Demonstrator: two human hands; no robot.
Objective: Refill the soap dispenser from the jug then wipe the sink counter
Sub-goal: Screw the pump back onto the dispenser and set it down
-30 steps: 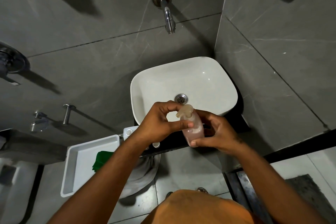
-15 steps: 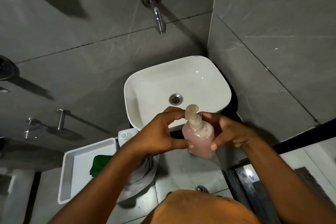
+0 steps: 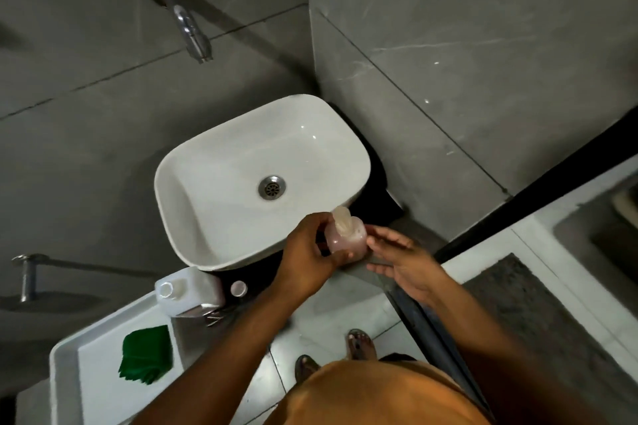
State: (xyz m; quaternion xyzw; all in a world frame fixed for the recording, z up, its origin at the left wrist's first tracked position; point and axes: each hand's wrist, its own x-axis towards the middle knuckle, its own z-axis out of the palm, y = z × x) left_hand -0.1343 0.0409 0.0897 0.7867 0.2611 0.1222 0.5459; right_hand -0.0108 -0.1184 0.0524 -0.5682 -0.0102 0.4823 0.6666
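Note:
The soap dispenser (image 3: 347, 237), a clear bottle of pink liquid with a pale pump head, stands at the front right corner of the white basin (image 3: 221, 183). My left hand (image 3: 307, 252) grips its left side. My right hand (image 3: 404, 260) is just right of it, fingers spread, touching it lightly or just apart. A white jug (image 3: 188, 291) with an open neck stands on the black counter (image 3: 383, 197) left of my left arm, and its round cap (image 3: 239, 288) lies beside it. A folded green cloth (image 3: 146, 354) rests in a white tray (image 3: 65, 373).
A chrome wall tap (image 3: 188, 29) juts out above the basin. Grey tiled walls close in behind and on the right. A dark doorframe (image 3: 538, 186) and a grey floor mat (image 3: 538, 314) lie to the right. My sandalled feet (image 3: 359, 343) show below.
The dispenser went from being held up in both hands down to the counter edge by the basin. My right hand has let go and opened; my view shifted right.

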